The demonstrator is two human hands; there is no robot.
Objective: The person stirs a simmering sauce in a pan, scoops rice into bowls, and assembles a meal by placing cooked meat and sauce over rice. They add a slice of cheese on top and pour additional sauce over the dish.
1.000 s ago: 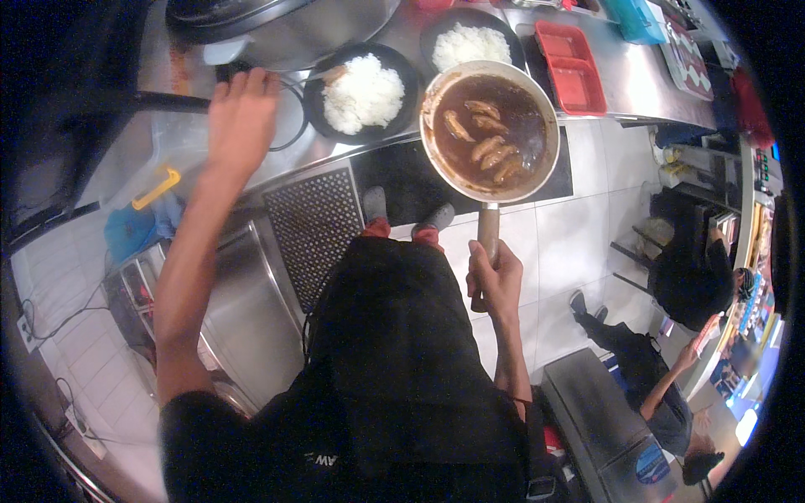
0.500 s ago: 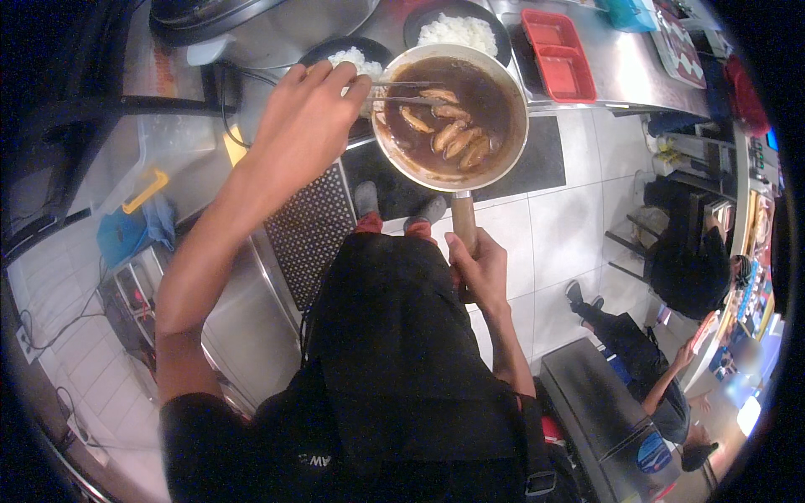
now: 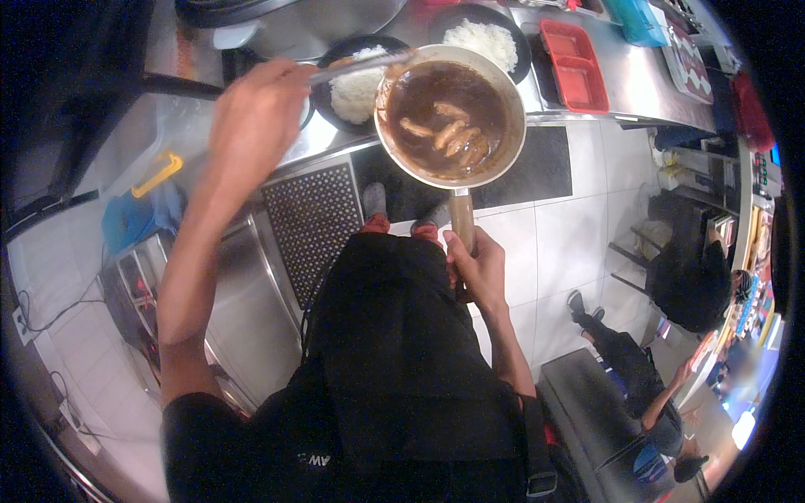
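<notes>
My left hand [image 3: 262,117] is closed around metal tongs [image 3: 365,65], whose arms reach right over a dark plate of white rice [image 3: 356,94]. The tongs are blurred, and I cannot tell whether their tips grip anything. My right hand [image 3: 480,264] is wrapped round the wooden handle [image 3: 462,220] of a light-rimmed frying pan [image 3: 513,138]. Brown sauce fills the pan, with several glazed strips of meat [image 3: 453,134] lying in it. The pan is held up at the counter's front edge, beside the rice plates.
A second dark plate of rice [image 3: 482,44] stands behind the pan. To its right is a red divided tray [image 3: 575,67] on the steel counter [image 3: 629,84]. A large pot [image 3: 335,29] sits at the back left. Other people [image 3: 688,268] are at the right.
My left hand and the tongs have moved left, from the meat in the pan to above the nearer rice plate. Fewer strips lie in the sauce. My right hand still holds the pan.
</notes>
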